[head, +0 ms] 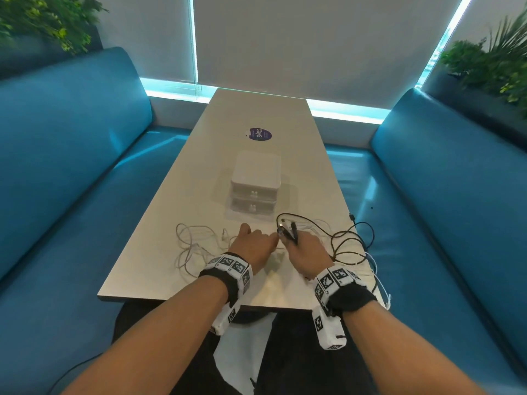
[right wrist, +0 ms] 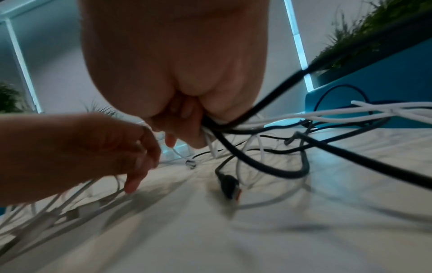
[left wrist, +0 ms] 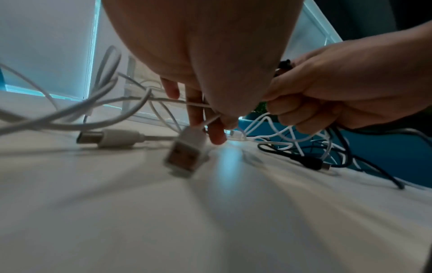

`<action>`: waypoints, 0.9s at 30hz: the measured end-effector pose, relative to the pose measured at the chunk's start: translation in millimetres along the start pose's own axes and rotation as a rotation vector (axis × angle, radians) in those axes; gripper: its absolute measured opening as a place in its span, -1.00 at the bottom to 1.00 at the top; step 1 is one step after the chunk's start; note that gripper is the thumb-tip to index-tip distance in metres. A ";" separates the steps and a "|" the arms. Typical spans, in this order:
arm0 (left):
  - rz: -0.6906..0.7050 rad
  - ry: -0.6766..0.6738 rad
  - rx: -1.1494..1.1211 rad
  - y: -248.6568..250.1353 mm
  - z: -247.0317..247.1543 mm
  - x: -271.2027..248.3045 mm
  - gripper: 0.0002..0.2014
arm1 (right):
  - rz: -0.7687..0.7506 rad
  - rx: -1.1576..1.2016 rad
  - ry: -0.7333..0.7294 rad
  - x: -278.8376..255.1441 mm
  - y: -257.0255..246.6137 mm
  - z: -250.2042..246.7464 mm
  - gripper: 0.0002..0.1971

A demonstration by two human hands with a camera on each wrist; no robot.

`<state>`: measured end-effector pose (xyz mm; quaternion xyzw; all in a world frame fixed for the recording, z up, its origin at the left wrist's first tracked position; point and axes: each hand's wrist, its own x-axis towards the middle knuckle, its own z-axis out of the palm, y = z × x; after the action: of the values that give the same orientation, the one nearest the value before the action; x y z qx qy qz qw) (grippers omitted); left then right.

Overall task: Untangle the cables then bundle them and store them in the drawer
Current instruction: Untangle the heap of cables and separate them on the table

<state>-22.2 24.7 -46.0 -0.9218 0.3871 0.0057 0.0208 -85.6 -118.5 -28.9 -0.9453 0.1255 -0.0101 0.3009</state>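
Table (head: 171, 223) carries the closed drawer unit (head: 254, 183) mid-way; cables near the front edge. Black cable (head: 349, 238) toward the right edge — limp, springy, stiffest at the plugs. Right hand (head: 306, 253) clamps it. Left hand (head: 253, 246) pinches a white cable (head: 188, 243) just behind its plug — light, slippery.

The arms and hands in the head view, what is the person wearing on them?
Both forearms are bare, with no sleeves. Each wrist carries a black strap under a white band printed with black-and-white square markers; a white marked block hangs below each, as on the right wrist. The left hand and right hand are ungloved.
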 end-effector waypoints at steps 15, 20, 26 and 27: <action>-0.102 -0.083 -0.386 -6.7 2.5 3.2 -0.58 | 0.056 -0.193 -0.197 -0.5 13.7 -0.9 -0.79; -0.075 -0.039 -0.300 -22.0 6.0 3.3 -0.65 | 0.286 -0.371 -0.002 0.4 33.8 -20.0 -0.76; -0.109 -0.019 -0.443 -35.5 7.3 0.6 -0.73 | 0.199 -0.290 0.086 4.5 33.2 -22.0 -0.75; -0.114 0.008 -0.498 -35.0 6.9 0.5 -0.73 | 0.161 -0.255 0.076 4.2 29.4 -18.6 -0.73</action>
<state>3.2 49.2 -51.7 -0.9188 0.3214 0.0962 -0.2081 -90.1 -153.2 -30.6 -0.9618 0.2122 -0.0058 0.1731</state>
